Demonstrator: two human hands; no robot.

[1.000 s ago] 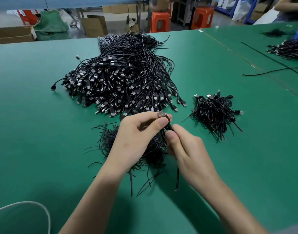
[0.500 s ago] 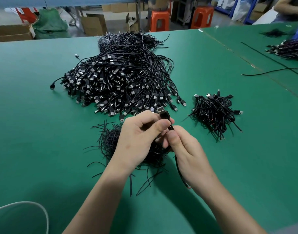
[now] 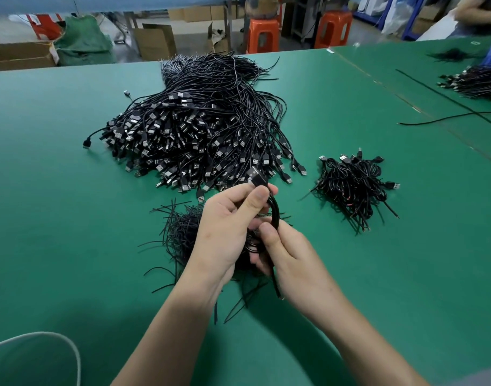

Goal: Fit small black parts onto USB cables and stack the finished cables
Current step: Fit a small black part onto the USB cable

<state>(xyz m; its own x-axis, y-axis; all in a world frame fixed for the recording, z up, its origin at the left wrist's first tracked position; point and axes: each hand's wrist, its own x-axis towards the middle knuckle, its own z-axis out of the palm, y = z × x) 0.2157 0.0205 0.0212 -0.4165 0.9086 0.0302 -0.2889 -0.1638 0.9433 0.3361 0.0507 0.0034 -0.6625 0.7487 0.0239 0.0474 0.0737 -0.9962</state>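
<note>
Left hand pinches the USB cable just below its plug, steadying it above the green surface; right hand fingers close on the cord lower down, probably sliding a black part along, though none is discernible.

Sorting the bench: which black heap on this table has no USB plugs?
The heap of thin black strips right under the hands; the big pile and small pile show plugs.

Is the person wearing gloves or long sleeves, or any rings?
No gloves: the left hand and right hand are bare, with short plain nails. No rings, watch or bracelets show. Both forearms are uncovered too, with no sleeve showing on them.
</note>
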